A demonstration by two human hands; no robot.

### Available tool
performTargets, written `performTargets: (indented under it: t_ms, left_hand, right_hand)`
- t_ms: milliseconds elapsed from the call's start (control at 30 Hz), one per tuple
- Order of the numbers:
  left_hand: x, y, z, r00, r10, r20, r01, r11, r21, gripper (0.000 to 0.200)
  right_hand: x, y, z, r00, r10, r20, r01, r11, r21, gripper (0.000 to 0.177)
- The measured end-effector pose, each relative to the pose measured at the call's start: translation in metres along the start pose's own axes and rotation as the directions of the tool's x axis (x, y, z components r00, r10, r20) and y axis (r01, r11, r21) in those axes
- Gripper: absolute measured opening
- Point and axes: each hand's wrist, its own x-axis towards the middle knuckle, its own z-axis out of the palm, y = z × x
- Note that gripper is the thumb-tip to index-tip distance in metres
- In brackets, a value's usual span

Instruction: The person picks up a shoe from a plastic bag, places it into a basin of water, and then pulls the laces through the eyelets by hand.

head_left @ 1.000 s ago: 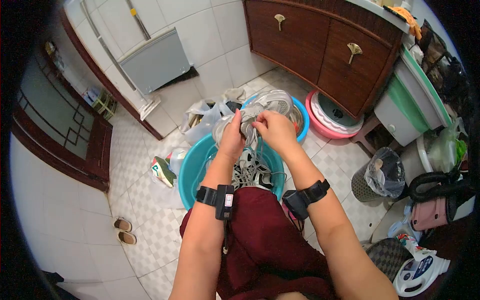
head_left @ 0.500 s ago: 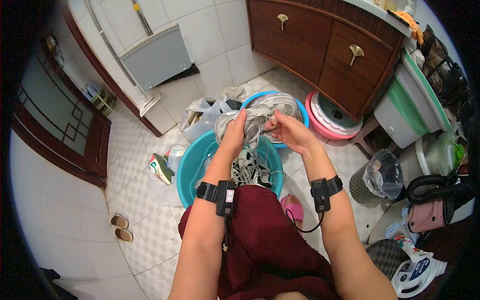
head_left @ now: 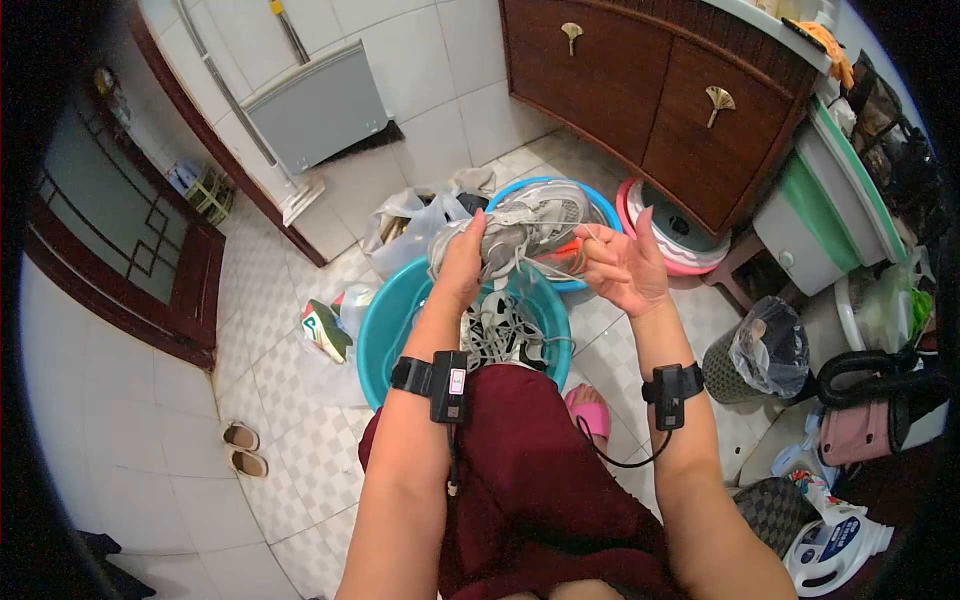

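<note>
My left hand (head_left: 462,262) grips a grey shoe (head_left: 508,248) above the teal basin (head_left: 378,345). To its right, my right hand (head_left: 622,262) has thumb and palm turned up, its curled fingers pinching a light shoelace (head_left: 560,228) that runs from the shoe. Behind, another grey shoe (head_left: 560,203) rests in the blue basin (head_left: 608,212), where something orange shows too. Black-and-white shoes (head_left: 503,330) with loose laces lie in the teal basin.
Plastic bags (head_left: 410,235) stand behind the teal basin, and a green-and-white package (head_left: 325,330) lies left of it. On the right are pink basins (head_left: 675,262), a lined waste bin (head_left: 765,350) and a detergent bottle (head_left: 838,550). A brown cabinet (head_left: 640,90) overhangs the floor.
My right hand has moved right, away from the shoe, drawing the lace out. The shoe in my left hand has turned slightly, and its laces hang differently.
</note>
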Motion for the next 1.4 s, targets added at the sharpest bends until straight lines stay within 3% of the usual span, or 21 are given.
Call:
performTargets:
  t_ms: [33, 133, 167, 200, 233, 267, 333, 367, 600, 733, 833, 1033, 1167, 1233, 1400]
  left_hand:
    - [0.001, -0.001, -0.004, 1.0, 0.006, 0.003, -0.007, 0.999, 0.045, 0.054]
    - [-0.003, -0.001, 0.001, 1.0, 0.005, -0.01, -0.004, 1.0, 0.028, 0.056]
    - [-0.005, 0.001, 0.004, 1.0, 0.002, -0.019, -0.002, 1.0, -0.002, 0.056]
    - [-0.005, 0.001, 0.004, 1.0, 0.007, -0.024, -0.007, 1.0, -0.019, 0.056]
    - [-0.005, 0.0, 0.004, 1.0, 0.011, -0.029, -0.012, 0.999, -0.035, 0.056]
    - [-0.005, 0.0, 0.004, 0.999, 0.015, -0.033, -0.017, 0.999, -0.05, 0.056]
    - [-0.006, 0.003, 0.007, 0.999, -0.004, -0.049, 0.002, 0.999, -0.05, 0.055]
    - [-0.008, 0.004, 0.009, 0.998, -0.014, -0.057, 0.011, 0.999, -0.05, 0.054]
    - [-0.016, 0.01, 0.017, 0.998, -0.055, 0.043, 0.061, 0.988, -0.14, 0.049]
    - [-0.018, 0.012, 0.023, 0.993, -0.112, 0.035, 0.115, 0.986, -0.116, 0.045]
    - [-0.017, 0.01, 0.023, 0.989, -0.134, 0.061, 0.139, 0.986, -0.093, 0.043]
    - [-0.017, 0.01, 0.026, 0.983, -0.142, 0.113, 0.154, 0.982, -0.109, 0.044]
    - [-0.015, 0.009, 0.024, 0.973, -0.206, 0.106, 0.22, 0.965, -0.141, 0.05]
    - [-0.012, 0.007, 0.019, 0.981, -0.175, 0.085, 0.186, 0.974, -0.133, 0.05]
    - [-0.016, 0.012, 0.023, 0.982, -0.173, 0.071, 0.179, 0.979, -0.093, 0.045]
  right_hand:
    - [0.002, -0.006, -0.002, 0.997, 0.042, 0.07, -0.043, 0.999, 0.011, 0.083]
    - [0.002, -0.018, -0.006, 0.991, 0.113, -0.066, -0.113, 0.994, 0.01, 0.068]
    - [0.0, -0.017, -0.005, 0.97, -0.01, -0.244, -0.08, 0.931, -0.356, 0.057]
    - [0.001, -0.011, 0.011, 0.915, -0.189, -0.357, -0.11, 0.735, -0.669, 0.047]
    - [0.001, -0.007, 0.019, 0.836, -0.391, -0.385, -0.197, 0.44, -0.876, 0.038]
    - [0.002, -0.008, 0.014, 0.851, -0.47, -0.234, -0.147, 0.215, -0.965, 0.032]
    - [0.006, -0.01, -0.002, 0.852, -0.514, 0.102, -0.047, -0.27, -0.962, 0.026]
    - [0.007, -0.007, -0.009, 0.849, -0.48, 0.221, -0.071, -0.517, -0.853, 0.023]
    - [0.034, 0.039, 0.027, 0.867, -0.262, 0.425, 0.113, -0.726, -0.679, 0.039]
    - [0.04, 0.031, 0.01, 0.849, -0.271, 0.454, 0.068, -0.796, -0.602, 0.025]
    - [0.039, 0.014, 0.009, 0.866, -0.215, 0.451, 0.103, -0.807, -0.581, 0.016]
    - [0.036, 0.007, 0.009, 0.807, -0.441, 0.393, -0.092, -0.751, -0.654, 0.014]
    - [0.04, 0.016, 0.016, 0.766, -0.496, 0.409, -0.061, -0.689, -0.722, 0.013]
    - [0.042, 0.019, 0.016, 0.761, -0.509, 0.403, -0.02, -0.639, -0.769, 0.012]
    - [0.038, -0.001, 0.018, 0.828, -0.374, 0.417, -0.039, -0.781, -0.623, 0.008]
